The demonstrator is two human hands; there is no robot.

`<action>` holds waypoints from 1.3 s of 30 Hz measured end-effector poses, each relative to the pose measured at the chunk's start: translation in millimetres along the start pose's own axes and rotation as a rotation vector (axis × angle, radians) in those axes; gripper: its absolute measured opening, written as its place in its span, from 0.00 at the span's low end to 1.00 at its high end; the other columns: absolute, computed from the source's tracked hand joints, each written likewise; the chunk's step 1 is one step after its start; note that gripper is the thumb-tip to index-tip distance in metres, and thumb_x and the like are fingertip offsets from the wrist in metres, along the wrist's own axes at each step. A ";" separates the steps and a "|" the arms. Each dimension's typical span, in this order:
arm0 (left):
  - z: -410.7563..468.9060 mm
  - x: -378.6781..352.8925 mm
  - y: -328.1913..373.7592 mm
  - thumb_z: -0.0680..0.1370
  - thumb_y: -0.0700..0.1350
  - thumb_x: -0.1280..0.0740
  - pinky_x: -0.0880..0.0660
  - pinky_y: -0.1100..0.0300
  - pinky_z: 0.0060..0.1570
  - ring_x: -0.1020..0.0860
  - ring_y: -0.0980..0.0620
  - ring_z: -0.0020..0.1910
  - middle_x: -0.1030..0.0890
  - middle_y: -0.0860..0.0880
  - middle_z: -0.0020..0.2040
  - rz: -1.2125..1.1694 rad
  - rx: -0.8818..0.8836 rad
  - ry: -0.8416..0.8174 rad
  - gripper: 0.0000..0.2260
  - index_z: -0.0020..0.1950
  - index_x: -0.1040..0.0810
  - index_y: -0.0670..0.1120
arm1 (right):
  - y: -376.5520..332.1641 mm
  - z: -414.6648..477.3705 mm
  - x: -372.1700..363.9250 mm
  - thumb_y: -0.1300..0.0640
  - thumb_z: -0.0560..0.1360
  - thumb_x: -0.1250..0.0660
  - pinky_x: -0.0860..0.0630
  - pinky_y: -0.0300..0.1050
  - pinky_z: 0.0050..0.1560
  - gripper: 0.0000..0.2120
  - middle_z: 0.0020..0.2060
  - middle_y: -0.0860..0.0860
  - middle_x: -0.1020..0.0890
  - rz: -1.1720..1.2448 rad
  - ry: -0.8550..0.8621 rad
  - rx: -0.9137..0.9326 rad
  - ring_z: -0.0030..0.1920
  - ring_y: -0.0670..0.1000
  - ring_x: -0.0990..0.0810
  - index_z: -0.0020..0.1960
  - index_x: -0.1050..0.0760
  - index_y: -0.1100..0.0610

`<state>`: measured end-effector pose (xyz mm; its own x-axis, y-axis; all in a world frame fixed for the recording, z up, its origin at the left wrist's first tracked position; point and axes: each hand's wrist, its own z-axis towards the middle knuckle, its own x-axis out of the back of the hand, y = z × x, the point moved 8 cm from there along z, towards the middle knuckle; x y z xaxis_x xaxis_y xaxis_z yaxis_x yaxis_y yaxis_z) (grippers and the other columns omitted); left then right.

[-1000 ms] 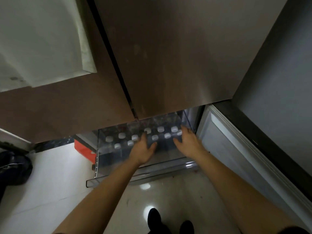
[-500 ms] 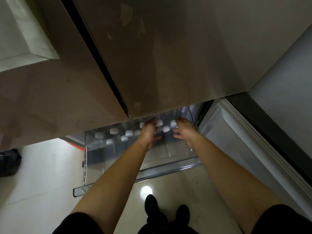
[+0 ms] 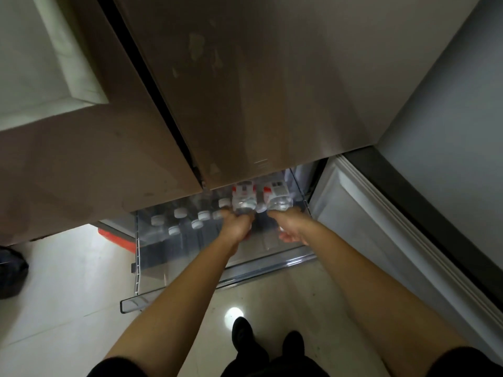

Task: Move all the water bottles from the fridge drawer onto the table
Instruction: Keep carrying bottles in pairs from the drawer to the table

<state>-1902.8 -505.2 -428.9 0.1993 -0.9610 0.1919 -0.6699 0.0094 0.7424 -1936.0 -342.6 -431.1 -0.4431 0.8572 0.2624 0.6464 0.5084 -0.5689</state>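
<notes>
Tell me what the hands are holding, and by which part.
The left hand grips the left bottle and the right hand grips the right bottle, each by its neck end.

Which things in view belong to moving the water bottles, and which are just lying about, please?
Job: left hand gripping a water bottle; right hand gripping a second bottle; capped bottles standing in the open fridge drawer.
Lying about: red object on the floor; dark bag at the left edge.
</notes>
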 end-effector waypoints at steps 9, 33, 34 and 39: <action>-81.0 55.2 55.8 0.75 0.66 0.35 0.26 0.50 0.47 0.21 0.37 0.57 0.19 0.39 0.58 0.760 -0.266 0.391 0.31 0.67 0.33 0.44 | -49.6 -84.8 42.6 0.38 0.77 0.37 0.28 0.46 0.50 0.30 0.62 0.59 0.22 -0.449 0.312 0.297 0.59 0.61 0.22 0.70 0.30 0.57; -82.8 90.3 3.5 0.61 0.73 0.32 0.24 0.51 0.57 0.22 0.46 0.60 0.23 0.49 0.63 0.622 -0.334 0.112 0.39 0.67 0.30 0.54 | -16.7 -90.2 -33.6 0.32 0.61 0.28 0.22 0.49 0.54 0.36 0.58 0.50 0.19 -0.450 0.317 0.434 0.58 0.55 0.20 0.64 0.29 0.47; -78.9 87.2 -2.3 0.58 0.73 0.31 0.23 0.52 0.56 0.21 0.48 0.58 0.22 0.52 0.61 0.612 -0.300 0.075 0.40 0.66 0.29 0.54 | -17.5 -91.0 -36.7 0.32 0.62 0.29 0.21 0.49 0.53 0.34 0.56 0.50 0.18 -0.457 0.334 0.461 0.56 0.55 0.19 0.63 0.28 0.46; -80.2 79.8 -6.1 0.65 0.61 0.26 0.22 0.53 0.56 0.20 0.52 0.53 0.18 0.55 0.52 0.526 -0.303 0.018 0.22 0.55 0.26 0.56 | -22.4 -93.0 -27.7 0.36 0.69 0.28 0.23 0.49 0.53 0.31 0.56 0.54 0.18 -0.379 0.406 0.469 0.56 0.59 0.20 0.65 0.30 0.51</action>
<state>-1825.5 -559.7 -366.7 -0.0899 -0.8011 0.5918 -0.4490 0.5630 0.6939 -1880.4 -370.1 -353.2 -0.2595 0.6381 0.7249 0.1194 0.7661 -0.6316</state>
